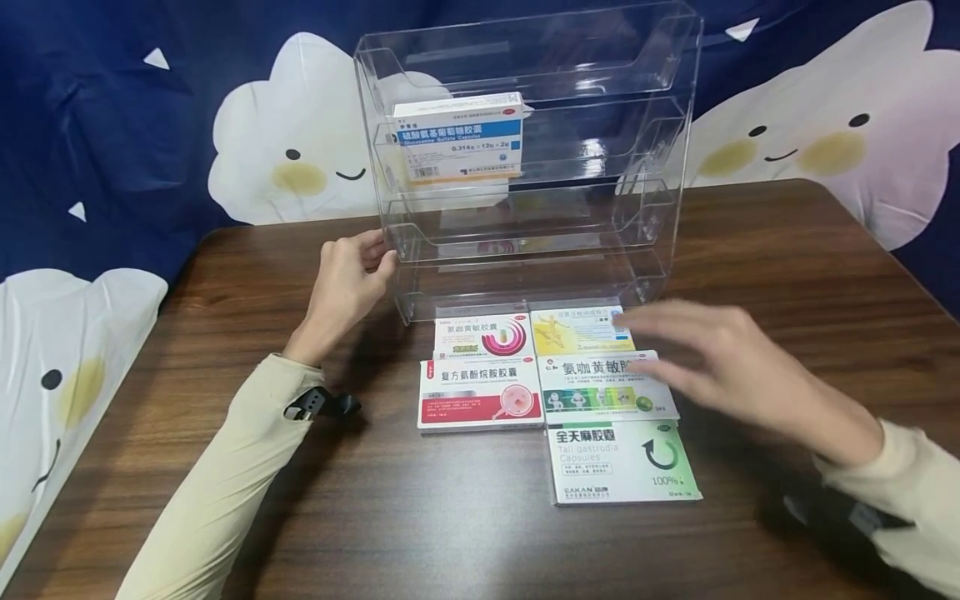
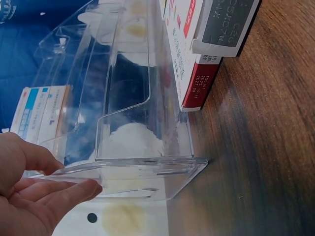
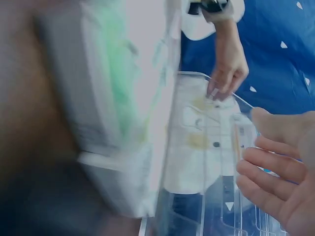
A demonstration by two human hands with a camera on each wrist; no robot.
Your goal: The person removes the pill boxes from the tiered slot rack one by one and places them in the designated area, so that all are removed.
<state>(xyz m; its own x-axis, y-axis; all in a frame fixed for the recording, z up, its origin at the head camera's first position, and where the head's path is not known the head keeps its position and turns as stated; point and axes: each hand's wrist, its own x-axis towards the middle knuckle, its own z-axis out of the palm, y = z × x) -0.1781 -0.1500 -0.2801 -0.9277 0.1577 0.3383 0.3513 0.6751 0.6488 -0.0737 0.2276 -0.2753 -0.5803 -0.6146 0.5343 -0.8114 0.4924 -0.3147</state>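
Observation:
A clear plastic tiered rack (image 1: 652,208) stands on the table. My left hand (image 1: 348,279) pinches its left side panel, the thumb on one face and the fingers on the other, as the left wrist view shows. My right hand (image 1: 720,358), fingers extended and holding nothing, is over the right-hand medicine boxes. Nearest to it are a yellow-and-white box (image 1: 573,331) and a white box with a green band (image 1: 600,387); whether it touches them I cannot tell. A blue-and-white capsule box (image 1: 461,146) sits in an upper tier, at the left.
In front of the rack lie a white box with a pink ring (image 1: 483,336), a red-and-white box (image 1: 480,396) and a green-and-white box (image 1: 622,462). Behind the wooden table (image 1: 787,250) hangs a dark blue cloth (image 1: 135,125) with cloud faces.

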